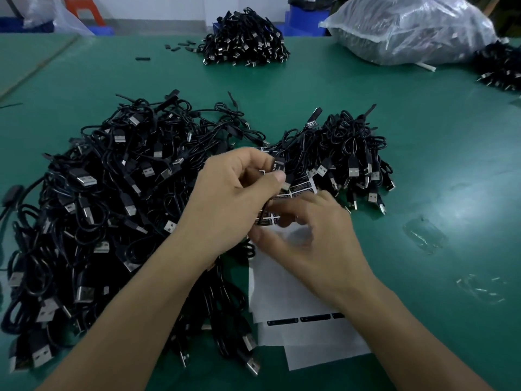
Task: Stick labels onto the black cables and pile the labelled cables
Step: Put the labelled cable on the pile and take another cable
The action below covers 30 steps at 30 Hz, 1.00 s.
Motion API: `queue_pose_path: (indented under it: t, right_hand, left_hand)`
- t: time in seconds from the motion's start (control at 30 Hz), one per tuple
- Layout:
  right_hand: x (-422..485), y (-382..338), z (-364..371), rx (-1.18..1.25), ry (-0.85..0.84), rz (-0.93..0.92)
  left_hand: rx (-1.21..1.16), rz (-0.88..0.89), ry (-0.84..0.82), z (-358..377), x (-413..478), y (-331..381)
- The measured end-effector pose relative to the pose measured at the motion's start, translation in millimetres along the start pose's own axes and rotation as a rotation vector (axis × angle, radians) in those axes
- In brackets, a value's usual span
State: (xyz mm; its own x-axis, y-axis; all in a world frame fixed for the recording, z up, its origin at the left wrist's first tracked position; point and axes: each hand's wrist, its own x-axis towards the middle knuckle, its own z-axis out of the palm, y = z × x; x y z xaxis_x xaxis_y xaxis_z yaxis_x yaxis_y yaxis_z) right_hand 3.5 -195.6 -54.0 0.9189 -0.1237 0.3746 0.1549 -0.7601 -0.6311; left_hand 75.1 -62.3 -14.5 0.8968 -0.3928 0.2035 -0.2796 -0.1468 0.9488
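Head-height view, looking down on a green table.

Left hand at centre, raised just above the tabletop, thumb and fingertips pinching the plug end of one black cable. Plug poking out past the thumb, pointing away from the body, with pale print on its dark face. Rest of that cable hidden behind the hand.

Right hand just below and to the right of the left one, almost touching it, fingers curled down toward a label sheet. Blurred by motion; impossible to say whether the fingertips hold a label or nothing.

Label sheet lying flat directly beneath both hands: rows of small black labels on white backing, partly covered by the fingers. Nearer the body, under the right forearm, bare white backing paper with one strip of black labels across it.

To the left of the hands, a big loose heap of cables, silver plugs sticking out everywhere, reaching under the left forearm. To the right of the held plug, just beyond the sheet, a smaller heap, one raised end there bearing a small label.

Far across the table, a third heap, with a few small black pieces beside it. Far right, a bulging clear plastic bag and the edge of another dark heap. Scraps of clear plastic on the table to the right of the right hand.
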Motion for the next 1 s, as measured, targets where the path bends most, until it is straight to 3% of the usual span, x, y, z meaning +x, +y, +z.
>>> queue_pose_path:
  t: [0.2, 0.43, 0.63, 0.8, 1.0]
  right_hand:
    - [-2, -7, 8, 0.159, -0.061, -0.128]
    - [-3, -11, 2, 0.358, -0.208, -0.005]
    - [-3, -10, -3, 0.560, -0.201, 0.075]
    - [4, -4, -10, 0.599, 0.037, 0.090]
    - [27, 8, -42, 0.397, 0.433, 0.247]
  left_hand:
    - [-0.168, -0.001, -0.018, 3, -1, 9]
    - [-0.295, -0.052, 0.293, -12, 3, 9]
    - [-0.365, -0.128, 0.414, -15, 5, 5]
    - [-0.448, -0.248, 0.363, -15, 8, -1]
    - [-0.340, -0.329, 0.249, -11, 9, -13]
